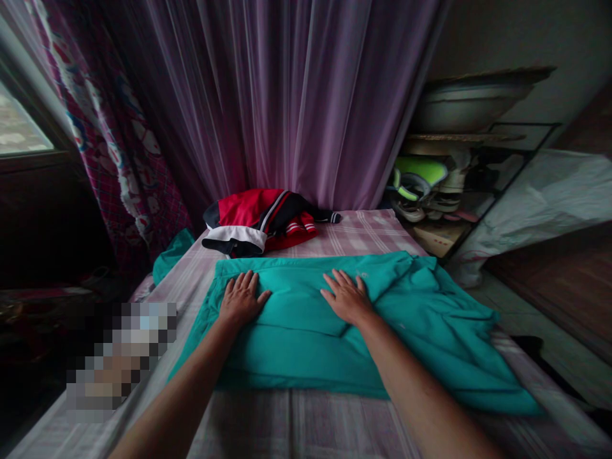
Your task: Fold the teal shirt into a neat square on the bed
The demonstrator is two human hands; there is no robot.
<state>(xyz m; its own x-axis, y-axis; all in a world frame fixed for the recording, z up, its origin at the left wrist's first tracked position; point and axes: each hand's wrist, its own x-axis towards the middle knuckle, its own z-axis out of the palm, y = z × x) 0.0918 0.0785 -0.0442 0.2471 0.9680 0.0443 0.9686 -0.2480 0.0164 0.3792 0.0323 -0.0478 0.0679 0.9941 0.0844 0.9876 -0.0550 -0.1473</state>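
A teal green garment (296, 357) lies spread across the table in front of me, its right part wrinkled and its exact kind unclear. My left hand (242, 298) rests flat on the garment's left part, fingers stretched out. Nearer the middle, my right hand (347, 296) lies palm down on the same cloth with its fingers spread. Neither hand grips anything. Just beyond the garment sits a crumpled red, black and white jacket (248, 213), apart from both hands.
A checked pinkish cloth (377, 224) covers the table. Purple curtains (306, 95) hang behind it. At the right stands a rack with shoes (447, 197), a basin (471, 105) and a white plastic bag (549, 197). Another teal cloth (173, 255) lies at the left edge, near a pixelated patch.
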